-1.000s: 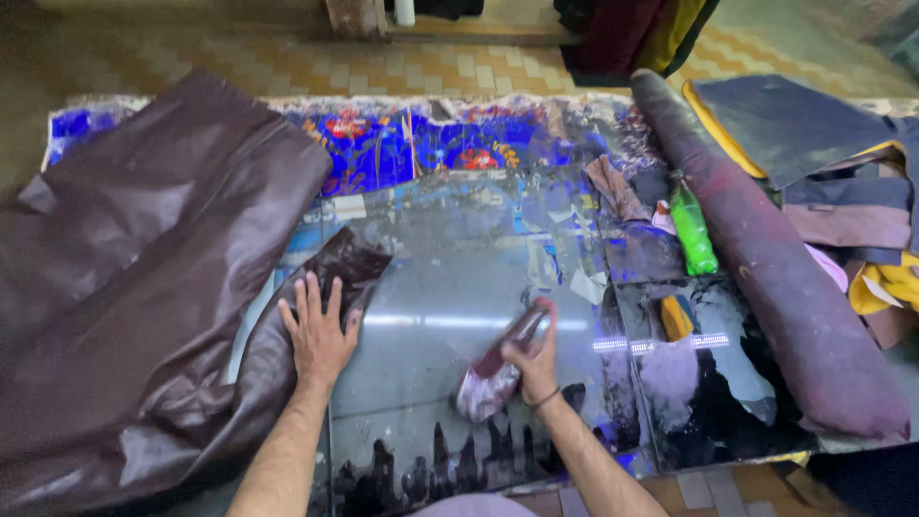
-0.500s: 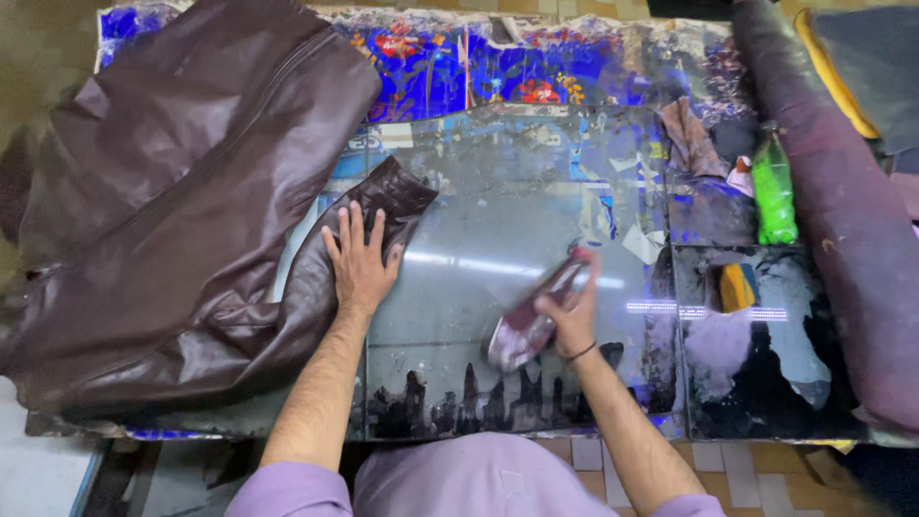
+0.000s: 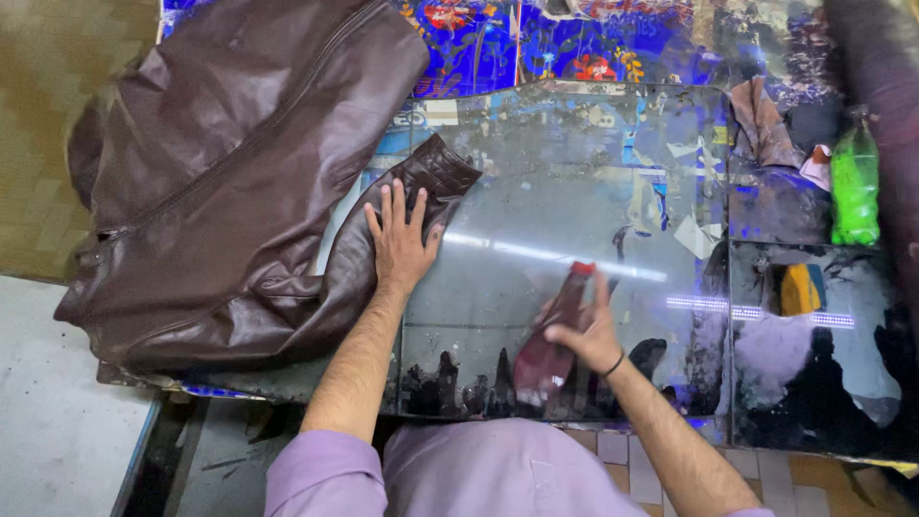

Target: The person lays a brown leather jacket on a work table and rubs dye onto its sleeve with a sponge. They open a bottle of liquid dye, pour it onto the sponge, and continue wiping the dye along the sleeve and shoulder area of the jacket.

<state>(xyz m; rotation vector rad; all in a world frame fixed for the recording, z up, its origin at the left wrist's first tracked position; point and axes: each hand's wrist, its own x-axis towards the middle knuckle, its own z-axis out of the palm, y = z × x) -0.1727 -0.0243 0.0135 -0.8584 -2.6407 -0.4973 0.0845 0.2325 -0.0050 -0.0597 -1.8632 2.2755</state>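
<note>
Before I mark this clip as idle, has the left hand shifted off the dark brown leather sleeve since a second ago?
No. The left hand lies flat on the sleeve cuff at the glass sheet's left edge, as before; only the camera has moved.

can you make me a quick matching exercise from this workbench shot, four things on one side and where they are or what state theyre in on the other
Things:
1. brown leather jacket
2. dark red bottle
3. green bottle
4. yellow object

Places or states:
A. lying at the right side of the table, touched by no hand
B. gripped in the right hand, tilted over the glass sheet
C. resting under the glass near the right side
D. pressed flat at its cuff by the left hand

Pairs: 1-D, 2-B, 3-A, 4-C
</note>
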